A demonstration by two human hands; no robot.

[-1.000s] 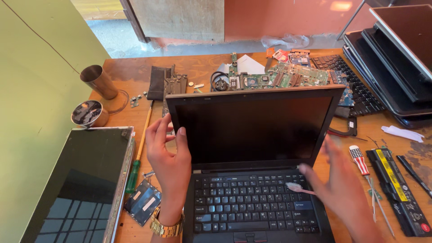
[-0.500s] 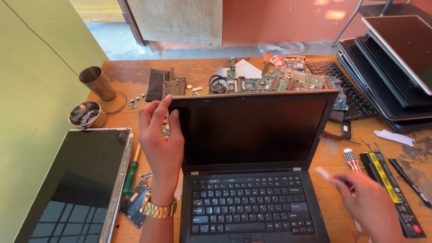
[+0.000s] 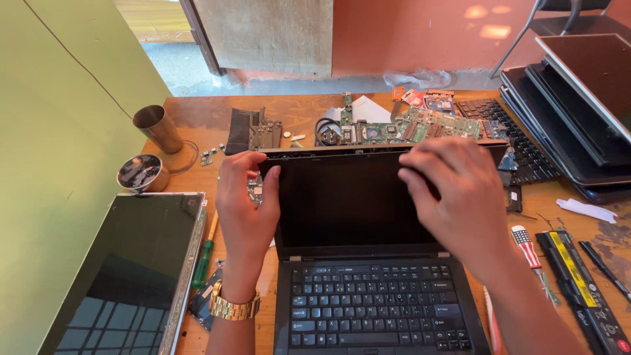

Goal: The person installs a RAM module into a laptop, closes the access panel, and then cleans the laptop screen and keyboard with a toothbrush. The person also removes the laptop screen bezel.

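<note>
Both hands on the lid of the open black laptop [image 3: 368, 263], mid-table.

Our left hand [image 3: 246, 210] clamps the screen's left edge, fingers curled round it; our right hand [image 3: 453, 194] lies over the upper right bezel, fingertips bent onto it. A bare grey display panel [image 3: 125, 269] lies left, a red-handled screwdriver [image 3: 526, 243] right.

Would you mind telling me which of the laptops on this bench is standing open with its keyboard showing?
The black laptop in the middle, whose screen both hands grip: left hand, right hand. The laptops stacked at the right lie flat instead.
</note>
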